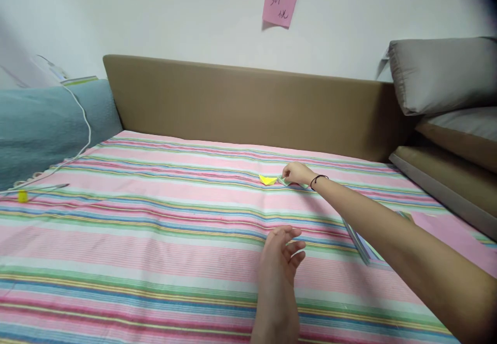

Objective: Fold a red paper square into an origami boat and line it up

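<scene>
My right hand (298, 172) reaches out to the far part of the striped cloth, a dark cord round its wrist. Its fingers are pinched on a small pale green folded paper (283, 181), most of which is hidden behind the hand. Just left of it lies a yellow folded paper (267, 180), shaped a bit like a boat. Nearer to me, my left hand (282, 253) hovers over the cloth, fingers loosely curled and apart, holding nothing.
The striped cloth (147, 251) has slight wrinkles. Under my right forearm are a stack of coloured paper (363, 243) and pink sheets (452, 235). Cushions (442, 72) are piled at right. A white cable (88, 126) and a yellow object (22, 196) are at left; a brown backrest (240, 106) stands behind.
</scene>
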`<state>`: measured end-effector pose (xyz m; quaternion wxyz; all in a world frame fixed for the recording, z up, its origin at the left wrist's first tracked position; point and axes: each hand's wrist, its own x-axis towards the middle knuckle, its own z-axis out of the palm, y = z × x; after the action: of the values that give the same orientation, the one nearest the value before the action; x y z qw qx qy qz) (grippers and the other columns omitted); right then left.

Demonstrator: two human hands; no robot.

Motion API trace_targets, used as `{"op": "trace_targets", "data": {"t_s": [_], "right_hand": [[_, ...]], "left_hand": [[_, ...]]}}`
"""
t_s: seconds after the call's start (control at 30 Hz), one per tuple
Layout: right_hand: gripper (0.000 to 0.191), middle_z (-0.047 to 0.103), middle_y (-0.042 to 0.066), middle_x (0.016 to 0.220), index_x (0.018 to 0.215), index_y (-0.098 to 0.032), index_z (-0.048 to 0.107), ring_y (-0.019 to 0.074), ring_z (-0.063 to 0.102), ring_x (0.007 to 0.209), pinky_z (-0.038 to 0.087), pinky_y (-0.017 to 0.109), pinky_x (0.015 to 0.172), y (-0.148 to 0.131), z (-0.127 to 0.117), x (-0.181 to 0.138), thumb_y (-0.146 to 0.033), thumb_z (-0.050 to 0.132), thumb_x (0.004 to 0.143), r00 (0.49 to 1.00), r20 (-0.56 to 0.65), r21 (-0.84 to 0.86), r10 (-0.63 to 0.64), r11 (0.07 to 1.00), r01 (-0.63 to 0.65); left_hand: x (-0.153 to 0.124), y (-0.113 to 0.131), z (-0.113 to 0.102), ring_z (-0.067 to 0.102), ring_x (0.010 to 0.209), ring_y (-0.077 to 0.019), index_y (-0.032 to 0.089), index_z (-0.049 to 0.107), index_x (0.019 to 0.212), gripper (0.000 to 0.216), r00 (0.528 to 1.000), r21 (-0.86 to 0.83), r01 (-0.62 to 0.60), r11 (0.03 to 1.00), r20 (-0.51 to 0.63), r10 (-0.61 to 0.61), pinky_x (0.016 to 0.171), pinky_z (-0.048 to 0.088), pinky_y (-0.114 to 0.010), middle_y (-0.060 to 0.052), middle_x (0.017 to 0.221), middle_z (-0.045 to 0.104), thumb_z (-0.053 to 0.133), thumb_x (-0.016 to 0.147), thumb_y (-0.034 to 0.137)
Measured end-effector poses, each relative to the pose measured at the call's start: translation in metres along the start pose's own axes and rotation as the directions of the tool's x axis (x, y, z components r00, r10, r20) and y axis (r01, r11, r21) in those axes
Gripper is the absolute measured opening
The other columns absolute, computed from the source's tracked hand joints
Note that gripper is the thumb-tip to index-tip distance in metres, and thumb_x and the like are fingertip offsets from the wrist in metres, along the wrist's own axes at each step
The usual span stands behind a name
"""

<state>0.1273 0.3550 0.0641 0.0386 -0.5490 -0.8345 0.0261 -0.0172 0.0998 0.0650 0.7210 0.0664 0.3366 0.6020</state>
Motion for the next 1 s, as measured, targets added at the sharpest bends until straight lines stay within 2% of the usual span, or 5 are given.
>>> {"op": "trace_targets", "data": {"t_s": [0.23,0.33,0.47,0.73,1.0], "right_hand": [[0.016,0.071,0.004,0.090,0.082,-0.018,0.071,0.0169,0.062,0.083,0.040,0.021,0.068,-0.022,-0.015,0.014,-0.021,0.059,0.071,0.998,-0.046,-0.016,-0.039,0.999,0.038],[0.016,0.071,0.002,0.091,0.082,-0.021,0.071,0.0162,0.062,0.084,0.040,0.021,0.070,-0.044,-0.010,0.019,-0.023,0.057,0.075,0.997,-0.039,-0.025,-0.067,0.998,0.066],[0.011,0.072,0.006,0.082,0.073,-0.019,0.071,0.0204,0.062,0.083,0.039,0.027,0.073,-0.063,0.003,0.023,-0.018,0.061,0.069,0.999,-0.017,-0.079,-0.041,0.996,0.039],[0.015,0.072,0.003,0.085,0.074,-0.021,0.071,0.0182,0.062,0.080,0.038,0.023,0.063,-0.063,0.009,0.031,-0.013,0.063,0.064,0.997,0.060,-0.105,-0.039,0.993,0.045],[0.016,0.071,0.002,0.083,0.073,-0.021,0.070,0.0175,0.061,0.077,0.038,0.023,0.063,-0.067,0.010,0.033,-0.012,0.062,0.063,0.998,0.062,-0.147,-0.016,0.989,0.025]], "left_hand": [[0.002,0.001,0.001,0.059,0.066,-0.0131,0.016,0.061,0.078,0.028,1.000,0.005,0.017,1.000,-0.006,-0.017,0.065,0.043,-0.026,-0.005,0.084,0.065,0.071,0.061,0.034],[0.002,0.001,0.001,0.059,0.063,-0.0122,0.015,0.061,0.077,0.025,0.999,-0.003,0.037,0.999,-0.016,-0.037,0.063,0.042,-0.025,-0.005,0.081,0.065,0.070,0.062,0.033],[-0.004,0.003,0.004,0.060,0.068,-0.0130,0.015,0.062,0.081,0.023,1.000,-0.004,-0.010,1.000,-0.020,0.010,0.066,0.043,-0.024,-0.005,0.085,0.065,0.067,0.066,0.031],[-0.011,0.005,0.006,0.060,0.070,-0.0131,0.014,0.062,0.083,0.022,0.999,-0.002,-0.029,1.000,-0.018,0.029,0.067,0.044,-0.024,-0.006,0.087,0.065,0.065,0.069,0.031],[-0.008,0.005,0.004,0.060,0.069,-0.0132,0.014,0.061,0.081,0.021,1.000,-0.007,-0.022,1.000,0.010,0.022,0.066,0.043,-0.024,-0.005,0.086,0.064,0.065,0.068,0.029]]}}
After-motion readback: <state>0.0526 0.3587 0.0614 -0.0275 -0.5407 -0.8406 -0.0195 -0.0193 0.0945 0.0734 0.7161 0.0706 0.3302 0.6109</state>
